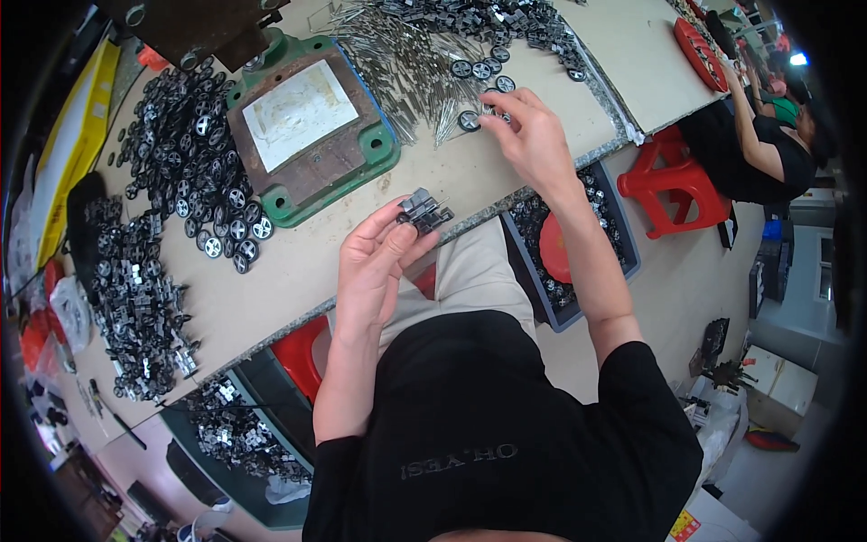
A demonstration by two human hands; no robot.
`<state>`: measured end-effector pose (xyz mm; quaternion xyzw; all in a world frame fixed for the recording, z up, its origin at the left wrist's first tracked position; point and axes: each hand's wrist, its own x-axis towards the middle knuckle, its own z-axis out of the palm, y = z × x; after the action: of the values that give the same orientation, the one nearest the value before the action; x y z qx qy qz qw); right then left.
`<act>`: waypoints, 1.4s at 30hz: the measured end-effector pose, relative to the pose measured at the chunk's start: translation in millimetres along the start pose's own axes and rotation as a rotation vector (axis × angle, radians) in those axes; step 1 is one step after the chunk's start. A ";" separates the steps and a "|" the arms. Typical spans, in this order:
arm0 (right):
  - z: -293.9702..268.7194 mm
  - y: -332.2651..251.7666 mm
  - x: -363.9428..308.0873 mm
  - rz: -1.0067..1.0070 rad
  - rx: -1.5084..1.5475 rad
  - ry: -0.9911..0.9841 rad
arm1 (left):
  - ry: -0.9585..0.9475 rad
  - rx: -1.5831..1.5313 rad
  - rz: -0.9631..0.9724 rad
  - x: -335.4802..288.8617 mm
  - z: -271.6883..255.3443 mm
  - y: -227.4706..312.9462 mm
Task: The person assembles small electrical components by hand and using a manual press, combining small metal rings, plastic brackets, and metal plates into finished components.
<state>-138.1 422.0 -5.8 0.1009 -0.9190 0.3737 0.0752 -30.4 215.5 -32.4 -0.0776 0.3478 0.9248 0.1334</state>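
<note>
My left hand (375,262) is closed on a small black plastic chassis (423,213), pinched between thumb and fingers above the table's front edge. A thin metal pin seems to stick out of its side. To the right and farther off, my right hand (535,140) curls thumb and fingertips around a small black wheel (496,112), which is partly hidden by the fingers. Beside those fingers a loose wheel (469,120) with silver spokes lies on the table, and several others are scattered just beyond. Thin metal rods (397,77) spread in a heap left of this hand.
A green-based press (384,158) stands at the back left. Wheels (194,126) and black parts (140,298) are heaped left of it. Below the table edge are a grey bin (632,244) and a green bin (271,506). A person (768,144) sits at right near a red stool (673,185).
</note>
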 end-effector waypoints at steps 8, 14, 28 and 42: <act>8.5 4.8 8.4 -0.119 -0.176 -0.056 | -0.003 -0.036 -0.002 1.7 -2.3 -0.1; 3.9 5.5 21.1 -0.286 -0.268 -0.243 | 0.000 -0.035 0.001 2.5 -2.5 -0.8; 4.2 -20.1 -39.2 0.129 1.036 -0.604 | 0.025 0.004 0.005 3.6 2.3 -0.4; 5.5 -22.3 -44.5 0.188 0.851 -0.499 | 0.065 0.230 0.081 1.6 5.2 -9.9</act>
<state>-90.0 408.3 -4.2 0.1257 -0.6804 0.6849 -0.2285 -29.3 226.4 -35.0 -0.0776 0.4587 0.8804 0.0924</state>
